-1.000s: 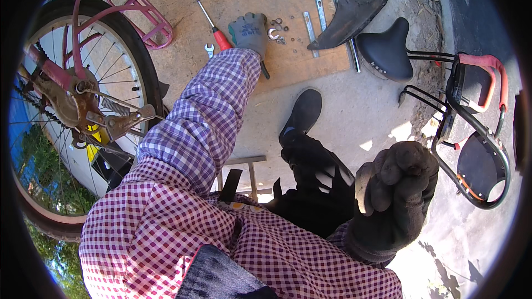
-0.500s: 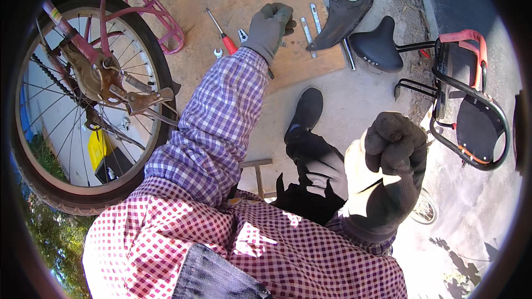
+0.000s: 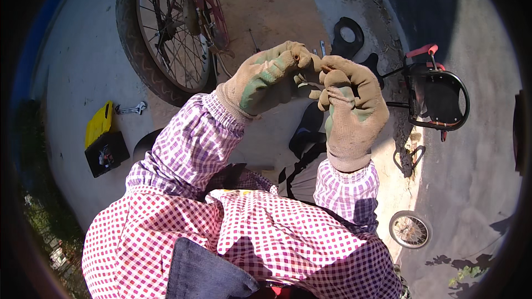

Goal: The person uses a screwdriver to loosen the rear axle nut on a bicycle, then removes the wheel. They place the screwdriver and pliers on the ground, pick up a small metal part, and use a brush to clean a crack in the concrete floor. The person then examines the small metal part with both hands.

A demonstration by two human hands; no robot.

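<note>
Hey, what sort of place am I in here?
Probably a sunlit outdoor paved spot serving as a makeshift workspace: there's a bicycle, a wrench beside a yellow-and-black box, and green leaves toward the lower right.

I see the gloved left hand and right hand curled close together to the right of the bicycle wheel. A wrench and yellow-and-black box lie at the wheel's near left; a black metal frame sits far to its right.
</note>
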